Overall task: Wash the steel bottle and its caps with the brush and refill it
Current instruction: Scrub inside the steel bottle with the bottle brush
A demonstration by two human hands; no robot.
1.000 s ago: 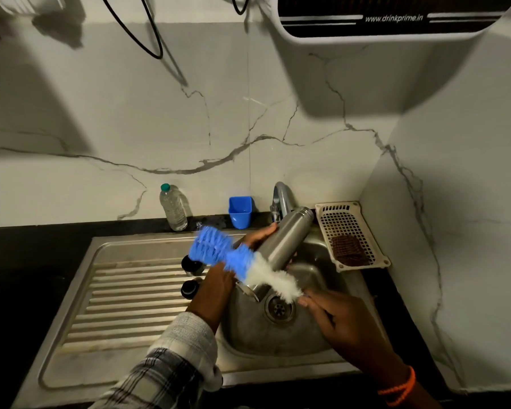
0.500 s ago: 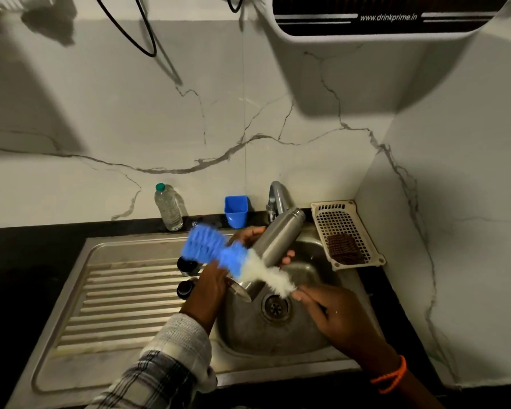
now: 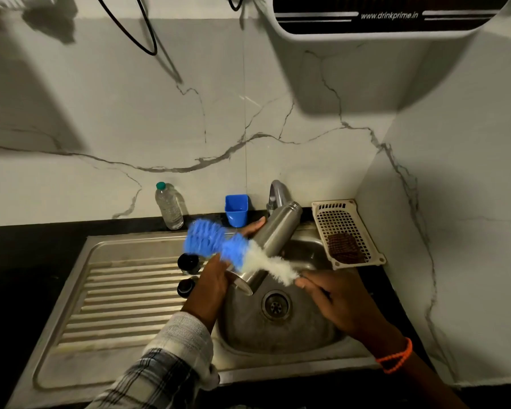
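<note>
Head view: steel bottle (image 3: pixel 273 242) over sink (image 3: pixel 281 346) basin, long axis slanting toward tap, I note. Left hand (image 3: pixel 216 286) grips its base end; right hand (image 3: pixel 334 293) pinches brush (image 3: pixel 236 252) handle, bristles lying across bottle body. Caps (image 3: pixel 188 274) on drainboard's inner edge.

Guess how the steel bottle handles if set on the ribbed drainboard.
The bottle is a smooth cylinder, so on its side it would probably roll. It looks rigid. It may be slippery in the left hand if wet, though no water is visible.
</note>
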